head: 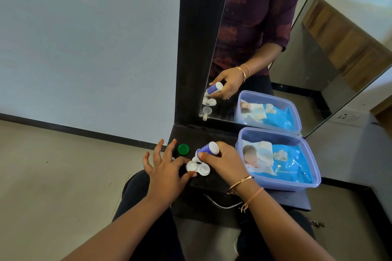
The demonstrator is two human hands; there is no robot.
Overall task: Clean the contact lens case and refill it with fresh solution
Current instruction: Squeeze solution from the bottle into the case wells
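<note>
On our desk [212, 182] the lens case [198, 168] lies left of the tub [275, 184], a cap [183, 149] just behind it.

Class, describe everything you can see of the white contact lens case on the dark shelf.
The contact lens case is white, glossy plastic, two round wells joined side by side, both uncapped. It lies flat on the dark shelf. The left hand steadies its left well with fingertips; the right hand tips a bottle nozzle-down over that well.
</note>
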